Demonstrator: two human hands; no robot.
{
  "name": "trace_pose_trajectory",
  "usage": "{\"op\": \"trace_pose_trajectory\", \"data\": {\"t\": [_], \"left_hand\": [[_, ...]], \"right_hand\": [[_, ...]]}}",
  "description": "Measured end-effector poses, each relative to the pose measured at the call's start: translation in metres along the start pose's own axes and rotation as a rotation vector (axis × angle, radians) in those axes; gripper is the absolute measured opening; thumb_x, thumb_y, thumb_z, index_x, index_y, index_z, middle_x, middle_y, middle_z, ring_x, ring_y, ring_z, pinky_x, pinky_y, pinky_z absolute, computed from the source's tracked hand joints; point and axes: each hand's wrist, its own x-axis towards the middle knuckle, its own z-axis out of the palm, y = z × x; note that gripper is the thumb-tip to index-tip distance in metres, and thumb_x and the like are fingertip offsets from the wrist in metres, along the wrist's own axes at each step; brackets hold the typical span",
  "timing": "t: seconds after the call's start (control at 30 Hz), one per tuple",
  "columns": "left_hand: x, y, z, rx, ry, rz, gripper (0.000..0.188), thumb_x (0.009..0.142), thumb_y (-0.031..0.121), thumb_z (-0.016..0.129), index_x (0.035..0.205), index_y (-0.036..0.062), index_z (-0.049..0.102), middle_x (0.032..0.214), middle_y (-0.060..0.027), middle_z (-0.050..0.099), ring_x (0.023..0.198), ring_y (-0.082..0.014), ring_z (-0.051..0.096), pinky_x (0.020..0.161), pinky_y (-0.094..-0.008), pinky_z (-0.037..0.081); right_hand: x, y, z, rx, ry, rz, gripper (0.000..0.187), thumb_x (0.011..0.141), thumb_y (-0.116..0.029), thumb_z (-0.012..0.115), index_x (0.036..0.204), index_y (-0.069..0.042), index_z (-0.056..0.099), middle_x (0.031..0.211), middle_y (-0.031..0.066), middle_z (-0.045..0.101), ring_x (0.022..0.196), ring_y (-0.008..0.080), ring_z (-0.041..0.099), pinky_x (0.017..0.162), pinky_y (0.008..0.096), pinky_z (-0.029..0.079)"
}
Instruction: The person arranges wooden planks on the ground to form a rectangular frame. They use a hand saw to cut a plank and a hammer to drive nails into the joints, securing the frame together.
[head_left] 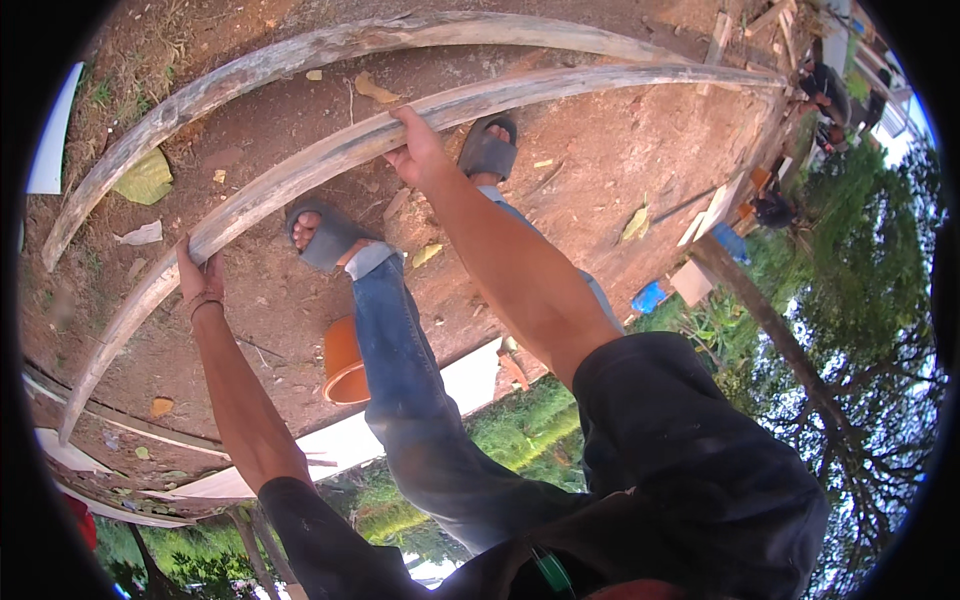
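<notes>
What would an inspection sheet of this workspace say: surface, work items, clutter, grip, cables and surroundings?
Surface: bare reddish-brown earth, with scattered leaves.
Work items: nearer pole, long and wooden, in both hands; farther pole, similar, alongside and untouched.
Clutter: orange bucket by the person's leg; large yellow-green leaf near the farther pole; blue item, kind unclear.
Grip: left hand and right hand hold the nearer pole, spaced apart; some fingers hidden.
Cables: nothing seen.
Surroundings: trees and greenery; another person at upper right.

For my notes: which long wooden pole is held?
The nearer grey-brown wooden pole, held by left hand and right hand; the farther pole lies untouched.
</notes>
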Motion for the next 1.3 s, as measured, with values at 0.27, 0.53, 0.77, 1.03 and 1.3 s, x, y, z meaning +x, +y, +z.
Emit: {"op": "trace_pose_trajectory", "data": {"t": [0.27, 0.53, 0.77, 1.03, 1.3], "left_hand": [[-0.074, -0.038, 0.051, 0.147, 0.011, 0.152, 0.076, 0.096, 0.056, 0.06, 0.144, 0.0012, 0.04, 0.141, -0.0198, 0.05, 0.114, -0.0364, 0.062, 0.086, -0.0525, 0.057], [-0.176, -0.15, 0.093, 0.696, -0.317, 0.287, 0.051, 0.09, 0.036, 0.07, 0.125, -0.0014, 0.063, 0.107, -0.0148, 0.073, 0.095, -0.0235, 0.071, 0.084, -0.0335, 0.056], [-0.266, -0.158, 0.146, 0.871, -0.42, 0.365, 0.026, 0.078, 0.024, 0.07, 0.086, -0.0003, 0.069, 0.09, -0.0181, 0.072, 0.083, -0.0294, 0.071, 0.075, -0.0386, 0.054], [-0.36, -0.092, 0.094, 0.725, -0.278, 0.478, 0.045, 0.094, 0.044, 0.059, 0.079, 0.0043, 0.075, 0.078, -0.0152, 0.072, 0.08, -0.0313, 0.069, 0.077, -0.0396, 0.053], [-0.464, -0.082, 0.03, 0.658, 0.048, 0.692, 0.031, 0.087, 0.017, 0.062, 0.115, 0.005, 0.071, 0.113, -0.0172, 0.072, 0.102, -0.0307, 0.071, 0.095, -0.0382, 0.054]], "right_hand": [[-0.037, -0.016, -0.006, -0.374, 0.008, 0.066, 0.064, 0.097, -0.041, 0.066, 0.145, -0.007, 0.042, 0.143, 0.0168, 0.048, 0.131, 0.0348, 0.052, 0.106, 0.0519, 0.049], [-0.065, -0.031, -0.064, -1.249, -0.35, 0.016, 0.056, 0.093, -0.027, 0.072, 0.137, 0.001, 0.05, 0.121, 0.0117, 0.068, 0.113, 0.0218, 0.065, 0.091, 0.0383, 0.054], [-0.079, -0.139, -0.134, -1.422, -0.257, -0.179, 0.039, 0.09, -0.02, 0.071, 0.124, -0.003, 0.062, 0.092, 0.0034, 0.068, 0.085, 0.0164, 0.068, 0.067, 0.0296, 0.051], [-0.177, -0.243, -0.17, -1.53, -0.266, -0.218, 0.038, 0.093, -0.018, 0.064, 0.128, -0.006, 0.058, 0.103, 0.0066, 0.072, 0.082, 0.0136, 0.069, 0.059, 0.0279, 0.048], [-0.312, -0.294, -0.195, -1.506, -0.421, -0.084, 0.052, 0.096, -0.028, 0.065, 0.139, -0.004, 0.049, 0.118, 0.0112, 0.068, 0.1, 0.0227, 0.069, 0.072, 0.0356, 0.053]]}}
